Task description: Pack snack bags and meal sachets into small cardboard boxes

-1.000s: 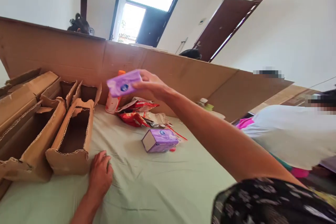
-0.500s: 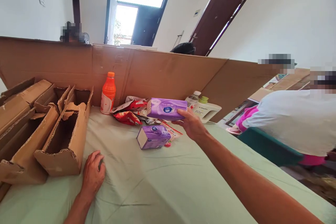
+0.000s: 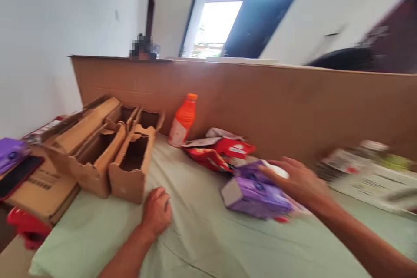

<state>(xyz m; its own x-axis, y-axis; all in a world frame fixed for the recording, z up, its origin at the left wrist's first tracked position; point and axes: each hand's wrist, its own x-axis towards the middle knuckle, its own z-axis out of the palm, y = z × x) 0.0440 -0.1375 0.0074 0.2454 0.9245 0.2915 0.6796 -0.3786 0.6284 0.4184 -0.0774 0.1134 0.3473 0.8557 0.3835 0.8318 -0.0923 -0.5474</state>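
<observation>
My right hand reaches over the goods heap, somewhat blurred. Its thumb and fingers close around the back purple tissue pack. Between them shows a white patch I cannot make out. Directly in front lies a second purple tissue pack, its white end facing left. Red snack bags lie crumpled just left of the packs. On the green cloth rests my left hand, loosely curled with nothing visible in it, beside the nearest narrow cardboard box. An orange bottle stands behind, near the cardboard wall.
Open cardboard boxes stand at the left. A phone and another purple pack lie beyond them, above a red object. A white jug sits right. The cardboard wall runs across the back.
The view has swung left. My right hand has lowered the raised purple tissue pack behind the other one. My left hand stays on the cloth beside the boxes.
</observation>
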